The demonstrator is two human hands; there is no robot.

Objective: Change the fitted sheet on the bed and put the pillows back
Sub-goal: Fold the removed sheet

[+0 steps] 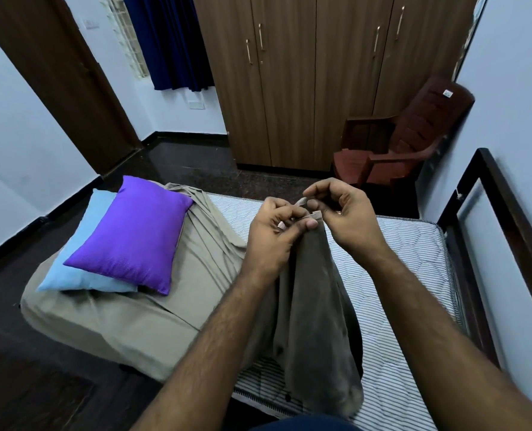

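Fingers of my left hand (274, 231) are pinching the elastic hem of the khaki fitted sheet (314, 306), while my right hand (342, 213) is pinching the same edge just beside it. I am holding the sheet up over the striped mattress (407, 259), its far part lying under the purple pillow (134, 234) and blue pillow (81, 259). I am judging it best to trace the hem to a corner seam first.

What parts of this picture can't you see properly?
All in the head view:
- Blue pillow: mostly hidden under the purple pillow.
- Mattress: its left part is hidden under the tan sheet.
- Sheet edge: partly hidden by the fingers of the left hand and right hand pinching it.
- Chair: its sticker is too small to read.
- Wardrobe: top cut off by the frame edge.
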